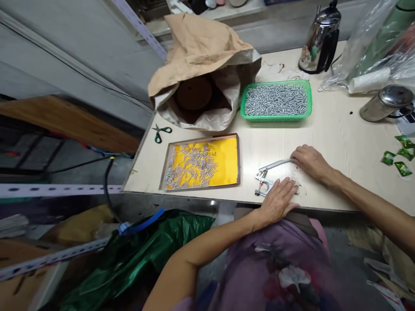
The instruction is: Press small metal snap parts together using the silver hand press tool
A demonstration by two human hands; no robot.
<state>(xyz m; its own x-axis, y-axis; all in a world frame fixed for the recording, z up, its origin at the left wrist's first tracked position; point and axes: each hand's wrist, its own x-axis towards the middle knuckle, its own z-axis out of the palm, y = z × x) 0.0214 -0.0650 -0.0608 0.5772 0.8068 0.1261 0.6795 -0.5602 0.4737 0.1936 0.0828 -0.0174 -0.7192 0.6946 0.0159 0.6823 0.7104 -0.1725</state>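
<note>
A small silver hand press (266, 187) with a spring and a long lever (275, 165) rests near the front edge of the table. My right hand (309, 162) is closed round the lever's far end. Flat beside the tool lies my left hand (279, 200), fingers stretched out, its fingertips close to the right hand and its edge over part of the tool's base. To the left is a shallow tray (239, 162) with a yellow lining (228, 160) and many small metal pins (197, 164). A green basket (275, 118) behind is full of similar silver pins (275, 99).
A large open paper sack (201, 43) stands at the back left, with green-handled scissors (158, 133) in front. A steel kettle (319, 41), a lidded steel mug (384, 103), plastic bags (369, 47) and green wrapped sweets (403, 153) sit on the right.
</note>
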